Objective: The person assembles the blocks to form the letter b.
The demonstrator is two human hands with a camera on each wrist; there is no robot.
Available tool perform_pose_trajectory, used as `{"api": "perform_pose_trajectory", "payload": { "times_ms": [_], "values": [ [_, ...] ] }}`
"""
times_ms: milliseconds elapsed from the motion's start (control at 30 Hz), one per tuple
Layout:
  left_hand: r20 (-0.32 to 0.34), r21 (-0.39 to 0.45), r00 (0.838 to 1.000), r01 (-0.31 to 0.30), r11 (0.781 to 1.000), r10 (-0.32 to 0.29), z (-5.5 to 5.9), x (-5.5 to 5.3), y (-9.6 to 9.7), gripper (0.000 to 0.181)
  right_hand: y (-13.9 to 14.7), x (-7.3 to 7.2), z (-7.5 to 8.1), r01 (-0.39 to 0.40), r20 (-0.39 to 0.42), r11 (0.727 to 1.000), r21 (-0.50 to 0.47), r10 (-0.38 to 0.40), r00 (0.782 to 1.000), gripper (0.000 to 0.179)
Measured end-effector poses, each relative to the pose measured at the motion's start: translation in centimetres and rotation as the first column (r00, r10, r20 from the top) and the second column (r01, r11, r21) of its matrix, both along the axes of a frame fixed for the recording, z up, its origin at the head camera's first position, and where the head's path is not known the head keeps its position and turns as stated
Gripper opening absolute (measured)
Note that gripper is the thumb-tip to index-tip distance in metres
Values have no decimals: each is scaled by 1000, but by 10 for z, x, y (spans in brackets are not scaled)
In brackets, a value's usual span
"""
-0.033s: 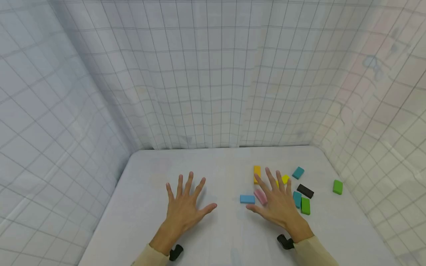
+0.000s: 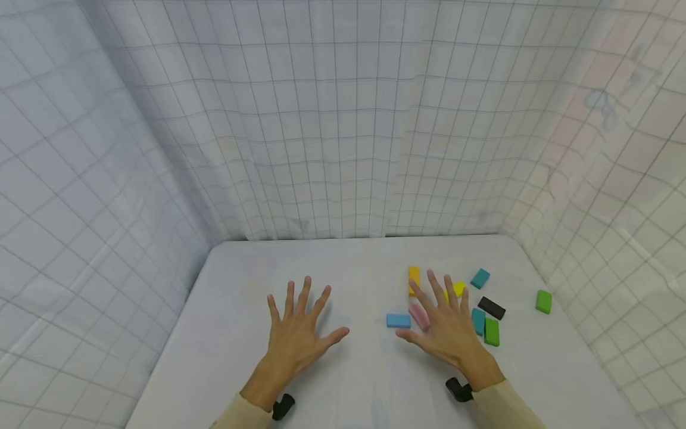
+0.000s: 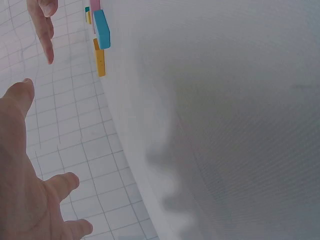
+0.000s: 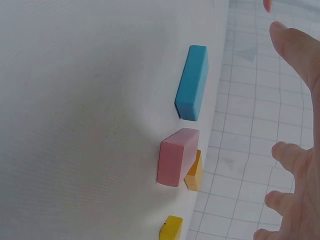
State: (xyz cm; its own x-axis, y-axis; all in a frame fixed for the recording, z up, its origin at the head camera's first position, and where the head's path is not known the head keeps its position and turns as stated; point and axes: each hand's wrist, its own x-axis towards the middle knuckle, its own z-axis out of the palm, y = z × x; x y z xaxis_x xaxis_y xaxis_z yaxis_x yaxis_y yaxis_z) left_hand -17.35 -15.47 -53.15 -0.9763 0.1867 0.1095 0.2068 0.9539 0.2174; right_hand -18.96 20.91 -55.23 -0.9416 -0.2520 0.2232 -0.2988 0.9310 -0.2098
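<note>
My left hand (image 2: 293, 339) hovers palm down over the left half of the white table, fingers spread, holding nothing. Its shadow falls on the cloth in the left wrist view. Spread in the same way, my right hand (image 2: 447, 328) is held above the table among several small coloured blocks, also holding nothing. A blue block (image 2: 398, 320) lies by its thumb, with a pink block (image 4: 172, 157) beside that. An orange block (image 2: 414, 281) is just beyond the index finger. The fingers partly cover something yellow (image 2: 459, 288); its full shape is hidden.
Right of the right hand lie a black block (image 2: 491, 308), a teal block (image 2: 479, 322) and a green block (image 2: 492, 332). Another teal block (image 2: 480, 279) sits farther back, another green block (image 2: 543, 301) near the right edge. Checked white curtains (image 2: 343, 149) surround the table.
</note>
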Motion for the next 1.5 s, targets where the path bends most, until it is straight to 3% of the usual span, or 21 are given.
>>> {"api": "perform_pose_trajectory", "payload": {
  "times_ms": [467,767,900,1067,1233,1500],
  "values": [
    [-24,-6,999,30,1000,-30,-1,-3,4,103,2,1,-2,-15,-35,999,-31,14,999,114],
    [-49,2,994,99,995,-98,-3,-3,13,99,8,1,0,-31,-41,998,-53,29,999,102],
    [-26,-20,988,154,988,-154,-5,1,19,96,9,2,0,-61,-43,996,-66,59,997,92],
    [0,-45,966,258,965,-258,-6,-1,33,89,13,1,4,-72,-50,996,-54,69,996,80],
    [9,-79,929,370,926,-371,-7,-4,54,85,22,0,7,-57,-38,998,-19,56,998,74],
    [34,-143,884,466,873,-466,-10,-5,90,80,35,4,4,-84,-34,996,-11,83,996,65]
  ]
}}
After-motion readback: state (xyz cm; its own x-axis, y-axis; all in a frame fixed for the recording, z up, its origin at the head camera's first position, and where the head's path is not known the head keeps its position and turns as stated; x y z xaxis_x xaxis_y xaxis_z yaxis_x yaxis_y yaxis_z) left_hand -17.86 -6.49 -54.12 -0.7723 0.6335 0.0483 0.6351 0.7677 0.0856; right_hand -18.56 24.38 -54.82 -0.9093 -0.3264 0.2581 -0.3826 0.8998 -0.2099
